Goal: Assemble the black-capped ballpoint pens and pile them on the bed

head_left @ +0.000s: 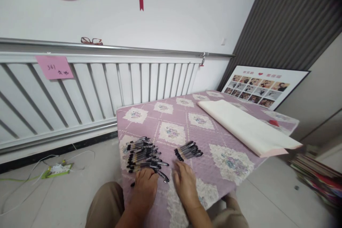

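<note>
Two groups of black-capped pens with clear barrels lie on the cloth-covered table. The larger is a loose, stacked pile of pens (144,155) on the left; the smaller is a neater bundle of pens (188,150) to its right. My left hand (145,187) rests at the near edge of the big pile, its fingers curled over a pen (133,184) whose dark end sticks out on the left. Just below the small bundle, my right hand (185,182) lies on the cloth with fingers loosely stretched and apart, with no pen visible in it.
A floral purple tablecloth (152,123) covers the table. A folded cream sheet (240,124) lies on the right, with a photo board (263,85) behind it. The radiator (149,82) borders the far side. A power strip (57,170) with cables sits on the floor.
</note>
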